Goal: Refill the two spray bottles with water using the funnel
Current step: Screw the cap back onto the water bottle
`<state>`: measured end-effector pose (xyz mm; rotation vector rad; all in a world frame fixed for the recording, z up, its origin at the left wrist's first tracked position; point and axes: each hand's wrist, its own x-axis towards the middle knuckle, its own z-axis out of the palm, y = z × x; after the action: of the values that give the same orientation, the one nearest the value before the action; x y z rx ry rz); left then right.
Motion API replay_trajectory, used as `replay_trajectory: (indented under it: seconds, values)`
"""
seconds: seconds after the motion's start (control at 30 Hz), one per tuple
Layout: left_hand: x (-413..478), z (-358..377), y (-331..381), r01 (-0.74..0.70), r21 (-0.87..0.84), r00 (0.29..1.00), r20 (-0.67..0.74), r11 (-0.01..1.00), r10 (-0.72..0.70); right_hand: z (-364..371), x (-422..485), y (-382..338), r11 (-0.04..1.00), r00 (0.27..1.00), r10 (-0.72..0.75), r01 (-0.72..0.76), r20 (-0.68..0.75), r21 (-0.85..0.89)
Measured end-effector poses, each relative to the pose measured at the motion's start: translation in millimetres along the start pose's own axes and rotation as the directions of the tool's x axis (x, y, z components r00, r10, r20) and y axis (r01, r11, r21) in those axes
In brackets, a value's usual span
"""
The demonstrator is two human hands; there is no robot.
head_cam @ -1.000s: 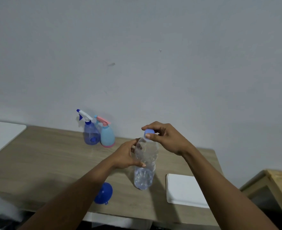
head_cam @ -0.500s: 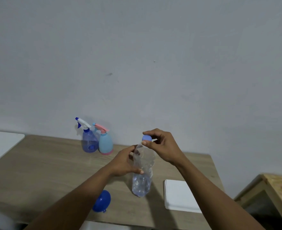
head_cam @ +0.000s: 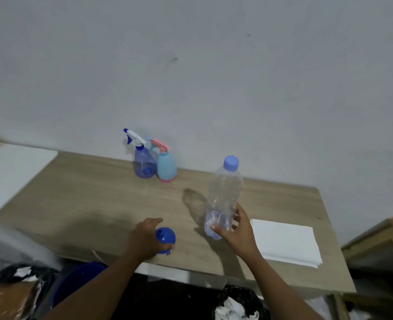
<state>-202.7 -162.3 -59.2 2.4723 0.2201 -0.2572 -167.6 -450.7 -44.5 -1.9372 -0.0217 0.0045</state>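
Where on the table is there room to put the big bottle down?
The widest bare wood lies between the white board on the left and the blue spray bottle. More lies behind the white pad, at the back right corner. The front edge is crowded: the left hand grips the funnel, the right hand holds the water bottle beside the pad.

A plain room, likely in a home. A wood-grain bench (head_cam: 86,192) meets a bare grey wall (head_cam: 190,65) beyond the left grip (head_cam: 144,239); a black bag of crumpled paper (head_cam: 237,301) sits below the right grip (head_cam: 237,229).
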Motion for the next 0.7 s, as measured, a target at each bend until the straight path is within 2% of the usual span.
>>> replay_trajectory:
  seconds: [0.13, 0.37, 0.57, 0.7]
  values:
    - [0.9, 5.4, -10.4, 0.005, 0.025, 0.999, 0.038, 1.0, -0.006, 16.4, -1.8, 13.4, 0.998, 0.995, 0.062, -0.06, -0.076, 0.029]
    - [12.6, 13.7, -34.1, 0.003, -0.07, 0.998, 0.061, 0.998, 0.001, 29.1, -5.6, 13.3, 0.993, 0.983, 0.115, -0.116, -0.141, 0.0]
    - [47.7, 0.1, -13.9, -0.06, -0.054, 0.998, -0.023, 0.997, 0.059, 36.5, 5.3, 14.2, 0.994, 0.974, 0.105, -0.112, -0.199, -0.022]
    - [97.4, -15.4, 21.5, -0.156, 0.005, 0.986, -0.063, 0.988, 0.156, 44.4, 32.3, 13.2, 0.995, 0.97, 0.102, -0.102, -0.22, 0.01]
